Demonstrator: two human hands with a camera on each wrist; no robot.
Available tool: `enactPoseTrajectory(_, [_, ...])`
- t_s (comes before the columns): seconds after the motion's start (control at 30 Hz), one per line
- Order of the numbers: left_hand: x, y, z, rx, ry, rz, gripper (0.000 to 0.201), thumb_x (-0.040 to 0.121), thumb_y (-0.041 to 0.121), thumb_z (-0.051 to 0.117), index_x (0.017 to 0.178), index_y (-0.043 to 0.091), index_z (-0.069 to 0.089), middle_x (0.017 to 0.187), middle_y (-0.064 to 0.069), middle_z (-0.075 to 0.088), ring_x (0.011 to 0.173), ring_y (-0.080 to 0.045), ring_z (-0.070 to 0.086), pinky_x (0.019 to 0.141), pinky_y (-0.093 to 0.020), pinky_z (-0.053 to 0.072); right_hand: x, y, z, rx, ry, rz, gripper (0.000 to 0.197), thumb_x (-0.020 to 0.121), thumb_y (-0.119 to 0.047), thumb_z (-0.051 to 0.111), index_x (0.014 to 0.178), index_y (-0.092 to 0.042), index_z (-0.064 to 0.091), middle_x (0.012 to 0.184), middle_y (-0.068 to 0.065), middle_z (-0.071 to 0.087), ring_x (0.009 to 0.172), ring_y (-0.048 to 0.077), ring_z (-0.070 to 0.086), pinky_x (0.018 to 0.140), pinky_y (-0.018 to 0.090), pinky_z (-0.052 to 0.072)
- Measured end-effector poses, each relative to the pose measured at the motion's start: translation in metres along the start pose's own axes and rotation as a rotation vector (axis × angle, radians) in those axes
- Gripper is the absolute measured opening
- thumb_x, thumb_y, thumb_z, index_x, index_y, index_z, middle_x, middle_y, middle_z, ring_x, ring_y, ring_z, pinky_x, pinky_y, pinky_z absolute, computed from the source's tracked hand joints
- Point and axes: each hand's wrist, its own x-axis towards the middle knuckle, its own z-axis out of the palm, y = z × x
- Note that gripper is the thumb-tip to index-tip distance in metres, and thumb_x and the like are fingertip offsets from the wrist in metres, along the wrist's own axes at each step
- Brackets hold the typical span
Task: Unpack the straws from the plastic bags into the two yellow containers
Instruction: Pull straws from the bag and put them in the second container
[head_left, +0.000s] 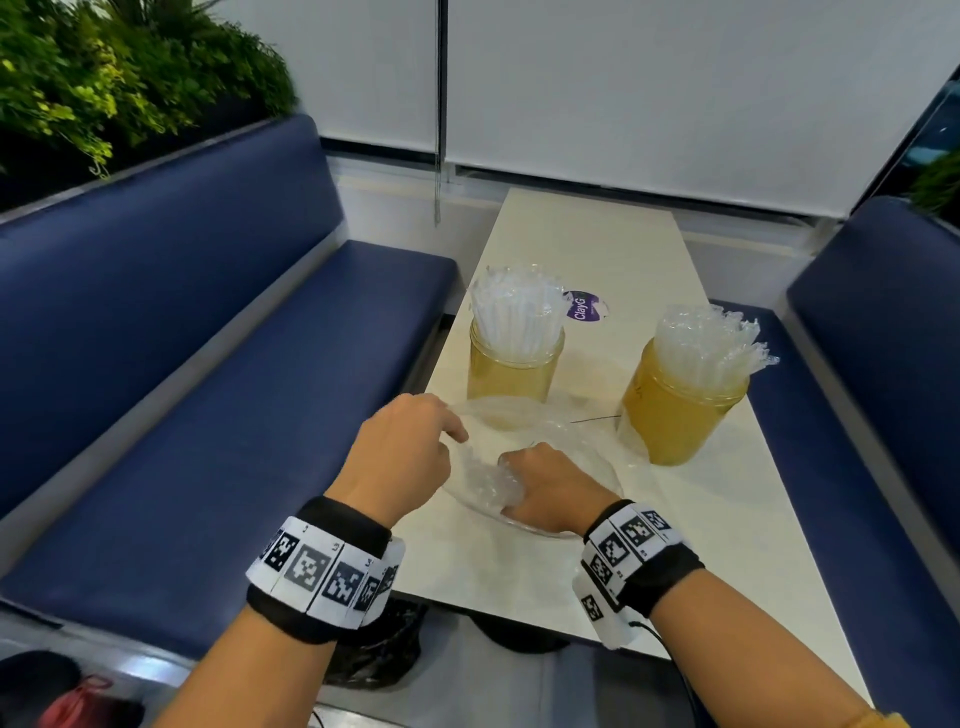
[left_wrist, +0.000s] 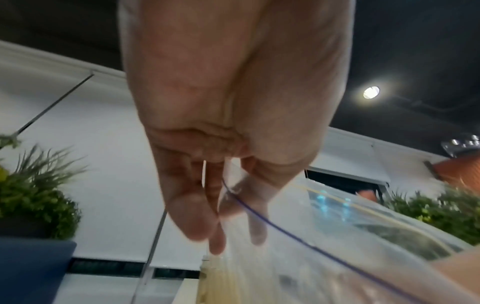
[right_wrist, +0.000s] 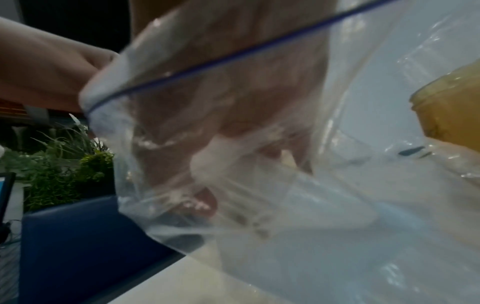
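Two yellow containers stand on the cream table (head_left: 597, 244): the left one (head_left: 511, 379) and the right one (head_left: 675, 415). Both are packed with upright wrapped straws (head_left: 517, 306) (head_left: 701, 343). A clear plastic zip bag (head_left: 576, 441) lies flattened in front of them. My left hand (head_left: 415, 447) pinches the bag's edge by its blue zip line (left_wrist: 272, 224). My right hand (head_left: 545, 483) grips a crumpled wad of the same bag (head_left: 485, 483). In the right wrist view the bag (right_wrist: 337, 205) covers that hand, whose curled fingers show through the film. I see no straws in the bag.
Blue padded benches flank the table, left (head_left: 218, 415) and right (head_left: 883, 415). A purple sticker (head_left: 584, 306) lies behind the left container. Green plants (head_left: 104, 78) sit above the left bench. A black bag (head_left: 379, 654) sits on the floor under the table's near edge.
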Motion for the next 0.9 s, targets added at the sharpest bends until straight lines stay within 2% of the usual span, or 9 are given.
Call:
enactPoseTrajectory(0.13, [0.002,0.0,0.006,-0.097,0.008,-0.078,0.049,0.089,0.032,0.072,0.135,0.031,0.057,0.119,0.011,0.06,0.101,-0.01,0.057,0.08,-0.02,0.042,0.001,0.01,0.002,0.123,0.029,-0.028,0.013,0.083,-0.03,0.066,0.09,-0.03,0.055,0.103,-0.003,0.055,0.098,0.02,0.052,0.079,0.028,0.041])
enactPoseTrajectory(0.27, [0.005,0.004,0.011,-0.232,-0.045,-0.096,0.054,0.084,0.002,0.069,0.133,0.026,0.059,0.128,0.01,0.053,0.099,-0.005,0.05,0.069,-0.01,0.039,0.003,0.008,0.002,0.133,0.115,-0.083,0.034,0.084,-0.032,0.07,0.061,-0.032,0.045,0.063,-0.01,0.048,0.061,0.01,0.046,0.055,0.016,0.029])
enactPoseTrajectory(0.33, [0.005,0.004,0.009,-0.231,-0.071,-0.089,0.057,0.084,-0.001,0.066,0.135,0.024,0.059,0.133,0.01,0.053,0.109,-0.004,0.048,0.082,-0.014,0.037,0.003,0.01,0.004,0.152,0.134,-0.084,0.031,0.083,-0.037,0.072,0.064,-0.033,0.048,0.064,-0.014,0.046,0.064,0.012,0.047,0.058,0.019,0.035])
enactPoseTrajectory(0.4, [0.006,0.002,0.007,-0.202,-0.09,-0.103,0.059,0.084,-0.002,0.065,0.136,0.025,0.058,0.136,0.01,0.054,0.118,-0.01,0.051,0.085,-0.018,0.039,0.005,0.013,0.006,0.197,0.117,-0.039,0.018,0.08,-0.043,0.068,0.088,-0.029,0.06,0.085,-0.012,0.058,0.084,0.017,0.057,0.076,0.028,0.045])
enactPoseTrajectory(0.43, [0.005,0.002,0.006,-0.178,-0.099,-0.111,0.06,0.084,-0.004,0.064,0.136,0.026,0.058,0.137,0.01,0.053,0.12,-0.013,0.053,0.084,-0.019,0.041,0.006,0.015,0.005,0.187,0.124,-0.026,0.027,0.079,-0.047,0.063,0.1,-0.03,0.061,0.097,-0.01,0.061,0.095,0.018,0.058,0.082,0.029,0.042])
enactPoseTrajectory(0.53, [0.004,0.003,0.007,-0.111,-0.124,-0.122,0.066,0.083,-0.006,0.062,0.139,0.03,0.055,0.137,0.01,0.052,0.118,-0.017,0.055,0.08,-0.022,0.043,0.01,0.023,-0.001,0.205,0.202,-0.061,0.018,0.075,-0.049,0.051,0.084,-0.033,0.052,0.088,-0.008,0.061,0.087,0.014,0.059,0.077,0.028,0.04])
enactPoseTrajectory(0.6, [0.005,0.004,0.009,-0.118,-0.148,-0.123,0.073,0.083,-0.007,0.06,0.143,0.033,0.05,0.138,0.01,0.051,0.116,-0.017,0.054,0.077,-0.02,0.043,0.005,0.021,-0.008,0.252,0.2,-0.128,0.008,0.078,-0.038,0.059,0.082,-0.033,0.054,0.087,-0.008,0.062,0.086,0.015,0.058,0.073,0.03,0.042])
enactPoseTrajectory(0.77, [0.011,0.001,0.015,-0.208,-0.199,-0.093,0.081,0.081,-0.004,0.064,0.146,0.039,0.044,0.128,0.012,0.051,0.084,-0.011,0.044,0.056,-0.014,0.034,-0.012,-0.001,-0.022,0.482,0.148,-0.371,0.011,0.082,-0.01,0.072,0.09,-0.005,0.067,0.088,0.01,0.071,0.083,0.027,0.067,0.08,0.049,0.053])
enactPoseTrajectory(0.9, [0.015,-0.001,0.022,-0.211,-0.197,-0.117,0.075,0.079,-0.003,0.069,0.14,0.035,0.048,0.132,0.01,0.052,0.088,-0.012,0.047,0.055,-0.014,0.034,-0.031,-0.02,-0.074,0.766,0.234,-0.488,0.017,0.086,0.007,0.068,0.089,-0.01,0.068,0.081,-0.002,0.068,0.08,0.011,0.066,0.084,0.037,0.055])
